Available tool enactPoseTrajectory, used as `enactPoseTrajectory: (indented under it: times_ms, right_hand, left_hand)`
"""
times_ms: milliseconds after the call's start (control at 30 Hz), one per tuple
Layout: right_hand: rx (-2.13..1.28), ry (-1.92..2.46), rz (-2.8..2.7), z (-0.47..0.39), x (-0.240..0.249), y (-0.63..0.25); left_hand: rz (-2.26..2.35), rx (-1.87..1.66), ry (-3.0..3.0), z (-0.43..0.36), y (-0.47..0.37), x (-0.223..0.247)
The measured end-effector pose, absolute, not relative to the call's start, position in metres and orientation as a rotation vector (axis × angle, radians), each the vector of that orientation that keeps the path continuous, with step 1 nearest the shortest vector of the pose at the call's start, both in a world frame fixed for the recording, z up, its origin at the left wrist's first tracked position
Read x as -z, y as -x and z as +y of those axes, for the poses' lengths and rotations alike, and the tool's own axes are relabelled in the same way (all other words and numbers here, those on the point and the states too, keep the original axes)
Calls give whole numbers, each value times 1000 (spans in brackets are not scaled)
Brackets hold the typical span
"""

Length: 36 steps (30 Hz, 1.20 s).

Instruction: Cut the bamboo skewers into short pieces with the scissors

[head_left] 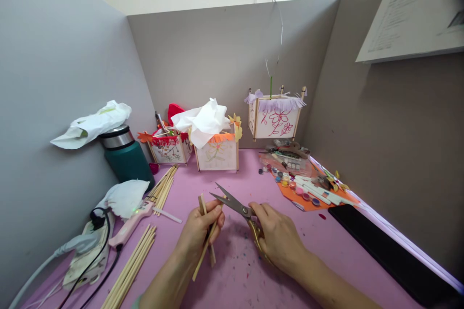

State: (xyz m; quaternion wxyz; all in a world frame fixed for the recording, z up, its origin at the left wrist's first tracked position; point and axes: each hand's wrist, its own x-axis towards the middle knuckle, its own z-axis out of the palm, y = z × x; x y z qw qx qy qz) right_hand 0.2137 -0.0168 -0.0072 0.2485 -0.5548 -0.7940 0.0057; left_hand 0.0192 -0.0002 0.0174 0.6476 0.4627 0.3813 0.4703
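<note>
My left hand is closed around a few thin wooden sticks, which cross each other and point up and down out of the fist. In my right hand are large scissors with dark blades and golden handles. The blades are parted and point left, close by the tip of one stick above my left fingers. Both hands are over the pink tabletop, which is flecked with small dark specks.
Wooden sticks, a pink glue gun, a power strip and a green bottle are on the left. Decorated boxes stand behind. Paint pots and pens lie right, near a long black object.
</note>
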Motion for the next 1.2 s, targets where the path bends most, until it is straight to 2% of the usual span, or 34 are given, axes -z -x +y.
enactPoseTrajectory:
  times_ms: [933, 1200]
  right_hand:
    - [67, 1634, -2266, -15, 8, -208]
    - [-320, 1405, -1958, -6, 7, -222]
  left_hand:
    - [924, -1092, -1144, -5, -19, -19]
    - [763, -1107, -877, 3, -15, -16]
